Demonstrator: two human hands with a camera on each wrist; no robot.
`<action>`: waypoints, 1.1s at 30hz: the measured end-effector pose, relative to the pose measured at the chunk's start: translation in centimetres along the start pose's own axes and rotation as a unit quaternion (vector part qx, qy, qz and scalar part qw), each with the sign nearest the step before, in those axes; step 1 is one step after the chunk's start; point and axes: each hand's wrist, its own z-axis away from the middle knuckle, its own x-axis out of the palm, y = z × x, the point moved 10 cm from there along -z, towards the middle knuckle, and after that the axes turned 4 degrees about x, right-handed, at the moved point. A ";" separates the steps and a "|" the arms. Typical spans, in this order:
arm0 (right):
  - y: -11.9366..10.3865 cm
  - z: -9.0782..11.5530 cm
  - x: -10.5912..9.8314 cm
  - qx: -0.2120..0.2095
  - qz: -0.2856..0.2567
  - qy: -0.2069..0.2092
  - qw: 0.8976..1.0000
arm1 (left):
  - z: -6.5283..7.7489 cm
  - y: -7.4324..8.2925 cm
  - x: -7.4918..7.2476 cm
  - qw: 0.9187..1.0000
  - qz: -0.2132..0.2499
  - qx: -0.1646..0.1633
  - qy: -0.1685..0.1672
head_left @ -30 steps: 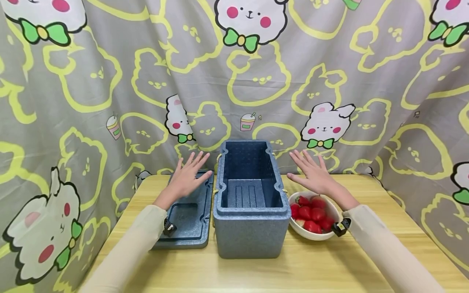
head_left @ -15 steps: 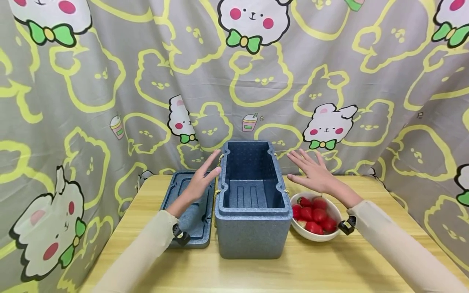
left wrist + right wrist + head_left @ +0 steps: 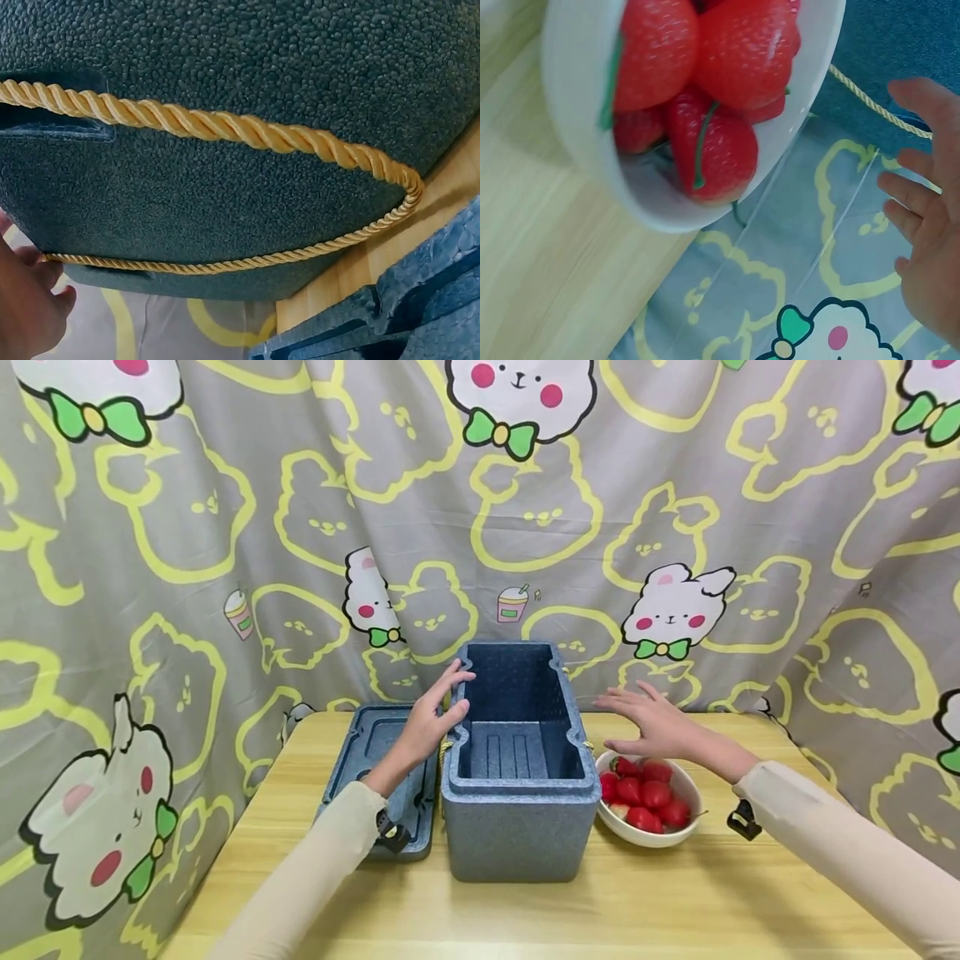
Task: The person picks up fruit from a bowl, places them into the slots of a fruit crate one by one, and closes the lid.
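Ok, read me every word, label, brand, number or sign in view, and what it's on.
None can be read.
Box, lid, bowl: no lettering shows.
Curtain: drawings; any print on the drawn cup is too small to read.
Wrist cameras: any markings are too small to read.

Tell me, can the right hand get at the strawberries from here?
Probably yes. The right hand holds nothing and hovers near the far rim of the white bowl; nothing covers the strawberries, and the blue-grey box stands beside the bowl, not over it.
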 end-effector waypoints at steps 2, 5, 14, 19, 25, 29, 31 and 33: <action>-0.1 0.3 0.0 -0.014 0.001 -0.005 1.000 | -0.1 -0.1 -0.2 1.000 -0.003 0.000 0.004; -0.5 0.7 0.1 -0.031 0.005 -0.021 0.999 | -0.3 -0.3 -0.4 1.000 -0.007 -0.001 0.008; -2.4 2.3 1.8 -0.049 -0.021 -0.134 0.990 | -0.7 -0.4 -0.4 1.000 -0.017 -0.015 0.000; -2.3 3.2 3.4 -0.022 -0.009 -0.175 0.984 | -0.5 -0.5 -0.3 1.000 -0.014 -0.018 -0.001; -2.0 3.7 4.7 -0.023 0.001 -0.169 0.985 | -0.3 -0.6 -0.1 1.000 -0.002 -0.012 -0.004; -2.0 3.7 5.0 -0.037 -0.016 -0.147 0.988 | -0.3 -0.7 -0.1 1.000 0.001 -0.008 -0.002; -2.0 3.6 5.1 -0.039 -0.021 -0.140 0.989 | -0.3 -0.7 -0.1 1.000 0.002 -0.008 0.000; -1.8 3.6 5.2 -0.032 -0.019 -0.139 0.990 | -0.4 -0.7 -0.1 1.000 0.001 -0.009 0.000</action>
